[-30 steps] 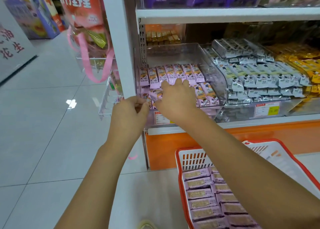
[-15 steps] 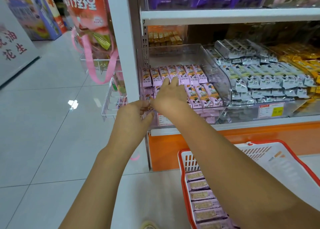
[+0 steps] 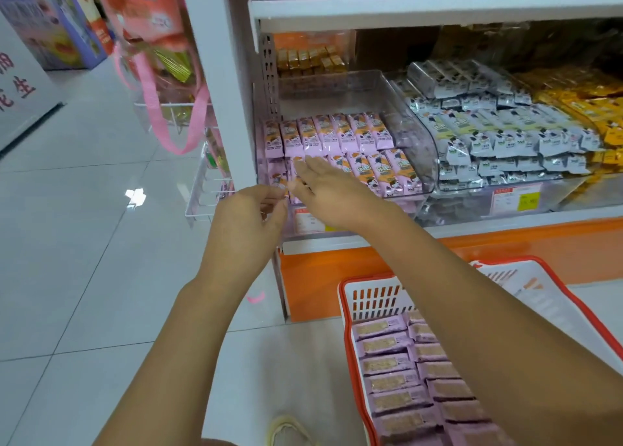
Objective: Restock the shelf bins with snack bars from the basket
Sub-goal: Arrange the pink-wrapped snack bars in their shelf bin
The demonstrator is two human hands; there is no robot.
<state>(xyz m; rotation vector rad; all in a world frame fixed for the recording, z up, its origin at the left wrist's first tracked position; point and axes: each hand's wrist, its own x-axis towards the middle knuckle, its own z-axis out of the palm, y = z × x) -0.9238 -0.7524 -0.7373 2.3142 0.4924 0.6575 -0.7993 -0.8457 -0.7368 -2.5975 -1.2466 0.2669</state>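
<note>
1. Resting flat with fingers straight, right hand (image 3: 323, 182) covers front-row pink snack bars (image 3: 381, 172), lying front-to-back in clear bin (image 3: 421, 149).
2. Left hand (image 3: 249, 216) curls at bin's left corner; pinch unclear.
3. Basket (image 3: 347, 310) sits under right arm.

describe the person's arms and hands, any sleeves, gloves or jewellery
The left hand and right hand are bare: no gloves, and no rings that show. The left forearm and right forearm are uncovered to the frame edge, with no sleeve, watch or bracelet.
</note>
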